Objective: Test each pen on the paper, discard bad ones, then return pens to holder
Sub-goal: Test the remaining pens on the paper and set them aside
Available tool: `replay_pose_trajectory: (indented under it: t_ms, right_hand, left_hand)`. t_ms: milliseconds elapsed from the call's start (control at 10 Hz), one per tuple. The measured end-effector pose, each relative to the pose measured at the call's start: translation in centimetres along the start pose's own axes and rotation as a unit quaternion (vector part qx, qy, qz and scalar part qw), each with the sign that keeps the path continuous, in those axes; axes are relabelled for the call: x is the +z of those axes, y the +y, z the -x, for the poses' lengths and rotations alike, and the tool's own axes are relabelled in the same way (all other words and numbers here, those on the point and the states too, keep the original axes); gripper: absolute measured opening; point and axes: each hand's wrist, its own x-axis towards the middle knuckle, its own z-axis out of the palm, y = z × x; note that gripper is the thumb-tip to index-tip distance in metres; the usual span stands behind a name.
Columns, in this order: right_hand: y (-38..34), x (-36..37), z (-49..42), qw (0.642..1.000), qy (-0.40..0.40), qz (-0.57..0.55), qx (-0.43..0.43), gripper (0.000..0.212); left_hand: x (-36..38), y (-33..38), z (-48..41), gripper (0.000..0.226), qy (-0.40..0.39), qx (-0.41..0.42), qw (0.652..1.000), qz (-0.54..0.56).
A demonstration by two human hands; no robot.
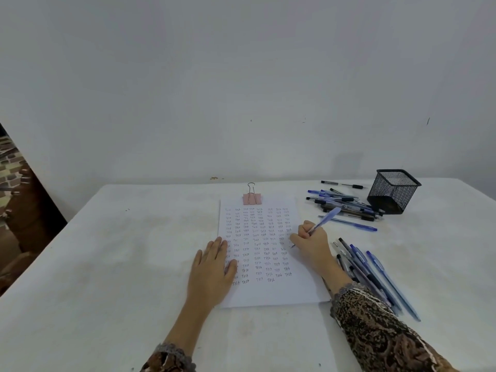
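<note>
A white sheet of paper (268, 291), covered with rows of small written words, lies in the middle of the table under a pink binder clip (251, 198). My left hand (212, 267) rests flat on the sheet's left edge. My right hand (311, 242) grips a blue pen (326, 218) with its tip on the paper's right side. A pile of several pens (346, 204) lies at the back right beside a black mesh holder (391, 190). Another group of several pens (375, 275) lies to the right of my right forearm.
The table (120, 251) wears a white cloth and stands against a white wall. Its left edge runs diagonally, with a patterned floor beyond. One black pen (343, 184) lies alone near the back edge.
</note>
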Motion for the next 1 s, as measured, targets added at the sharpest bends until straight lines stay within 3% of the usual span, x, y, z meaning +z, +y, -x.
replay_pose_trajectory:
  t_ms: [1000]
  right_hand:
    - [0.18,0.03,-0.31,0.999,0.025,0.019,-0.001,0.05]
  left_hand:
    - [0.14,-0.23,-0.12,0.097,0.003,0.006,1.0,0.007]
